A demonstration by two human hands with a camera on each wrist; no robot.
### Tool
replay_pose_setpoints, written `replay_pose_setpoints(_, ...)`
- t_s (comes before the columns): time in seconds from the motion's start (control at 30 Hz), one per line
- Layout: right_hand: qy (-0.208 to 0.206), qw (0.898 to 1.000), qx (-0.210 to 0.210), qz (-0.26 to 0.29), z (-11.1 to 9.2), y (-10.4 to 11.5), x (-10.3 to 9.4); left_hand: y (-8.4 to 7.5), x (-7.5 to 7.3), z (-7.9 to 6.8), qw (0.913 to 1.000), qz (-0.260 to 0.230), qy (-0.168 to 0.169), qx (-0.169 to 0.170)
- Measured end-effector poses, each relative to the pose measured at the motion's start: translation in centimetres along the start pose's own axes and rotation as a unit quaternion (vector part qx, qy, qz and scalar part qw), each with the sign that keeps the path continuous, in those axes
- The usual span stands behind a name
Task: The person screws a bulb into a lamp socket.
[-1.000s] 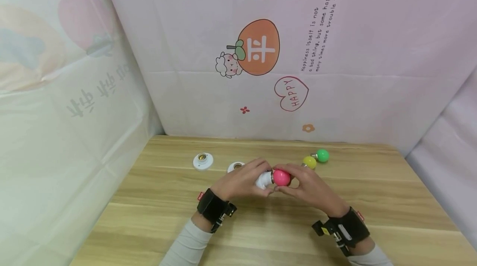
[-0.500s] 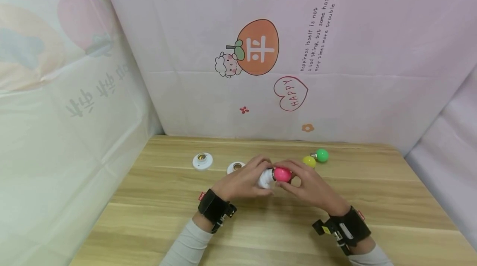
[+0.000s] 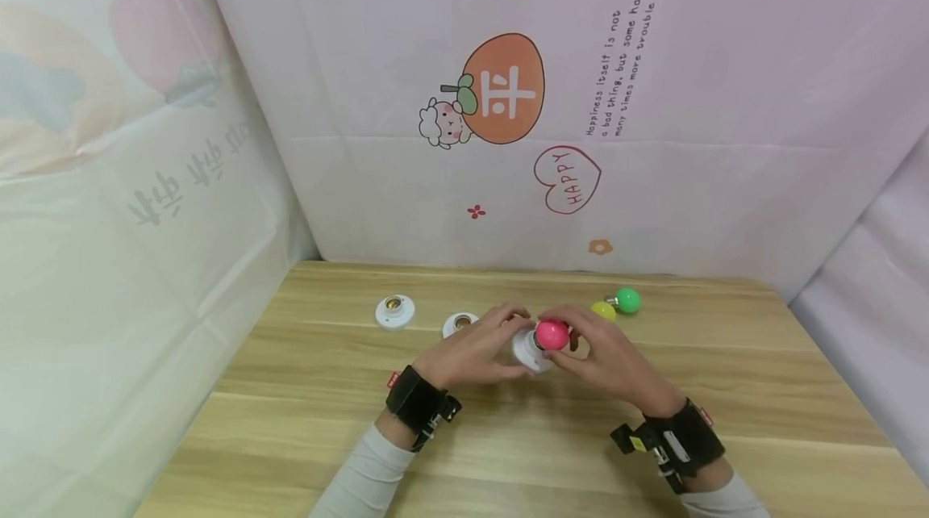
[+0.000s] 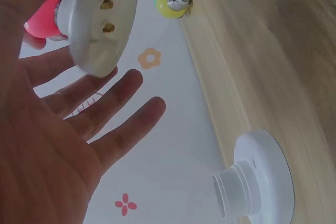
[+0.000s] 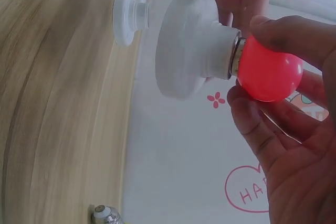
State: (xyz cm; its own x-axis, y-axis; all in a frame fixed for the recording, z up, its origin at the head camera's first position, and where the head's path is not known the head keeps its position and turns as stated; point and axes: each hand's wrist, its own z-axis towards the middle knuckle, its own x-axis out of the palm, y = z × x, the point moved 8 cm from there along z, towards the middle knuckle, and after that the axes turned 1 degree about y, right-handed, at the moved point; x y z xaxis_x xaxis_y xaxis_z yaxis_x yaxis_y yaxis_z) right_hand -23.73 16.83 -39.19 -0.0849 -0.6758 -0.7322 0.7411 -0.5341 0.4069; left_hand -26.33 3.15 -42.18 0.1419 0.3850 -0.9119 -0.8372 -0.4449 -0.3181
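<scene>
My right hand (image 3: 606, 357) pinches a pink light bulb (image 5: 270, 72) between thumb and fingers. The metal base of the bulb sits in the mouth of a white lamp holder (image 5: 197, 51), tilted above the table. My left hand (image 3: 472, 348) is around the holder's base side. In the left wrist view, its lower fingers (image 4: 131, 135) are spread and fairly straight, away from the holder. Two brass contacts (image 4: 107, 17) show on the holder's underside. Whether my left thumb or index finger still touches the holder is hard to see.
Two more white lamp holders lie on the wooden table (image 3: 327, 389), one at the far left (image 3: 395, 311) and another (image 4: 262, 182) behind my left hand. A yellow bulb (image 3: 603, 311) and a green bulb (image 3: 627, 300) lie at the back right. Printed cloth (image 3: 377, 195) hangs behind.
The bulb and lamp holder have shifted slightly right and tipped, so more of the round base shows. My left fingers have loosened from the holder; my right hand keeps the bulb.
</scene>
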Motion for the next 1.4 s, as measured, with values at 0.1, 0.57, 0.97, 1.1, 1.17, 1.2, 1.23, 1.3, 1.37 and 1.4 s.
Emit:
replay_pose_setpoints(0.1, -0.001, 1.000, 0.000, -0.004, 0.0, -0.1, -0.1, 0.1, -0.1, -0.1, 1.0000, 0.007, -0.001, -0.002)
replay_pose_setpoints(0.57, 0.049, 0.997, 0.048, -0.032, -1.2, -2.1, 0.5, 0.7, -0.1, -0.6, 0.9991, 0.025, 0.014, -0.031)
replay_pose_setpoints(0.97, 0.070, 0.992, 0.105, -0.023, -2.2, -4.3, 1.0, 1.1, -0.1, -0.8, 0.9988, 0.013, 0.024, -0.040)
replay_pose_setpoints(1.1, 0.070, 0.991, 0.111, -0.025, -2.4, -4.6, 1.0, 1.3, 0.0, -0.9, 0.9986, 0.012, 0.026, -0.043)
replay_pose_setpoints(1.17, 0.072, 0.991, 0.113, -0.026, -2.4, -4.8, 1.0, 1.3, 0.1, -1.0, 0.9987, 0.011, 0.026, -0.043)
replay_pose_setpoints(1.2, 0.074, 0.990, 0.115, -0.026, -2.5, -4.9, 1.0, 1.4, 0.1, -1.0, 0.9987, 0.009, 0.026, -0.044)
replay_pose_setpoints(1.23, 0.076, 0.990, 0.116, -0.026, -2.5, -5.0, 1.0, 1.4, 0.1, -1.0, 0.9987, 0.008, 0.025, -0.044)
replay_pose_setpoints(1.3, 0.080, 0.989, 0.119, -0.025, -2.5, -5.1, 1.1, 1.5, 0.2, -1.0, 0.9986, 0.005, 0.025, -0.047)
replay_pose_setpoints(1.37, 0.083, 0.989, 0.123, -0.024, -2.6, -5.3, 1.2, 1.6, 0.2, -1.0, 0.9984, 0.004, 0.026, -0.049)
replay_pose_setpoints(1.4, 0.085, 0.988, 0.126, -0.024, -2.7, -5.4, 1.2, 1.6, 0.2, -1.1, 0.9984, 0.003, 0.026, -0.051)
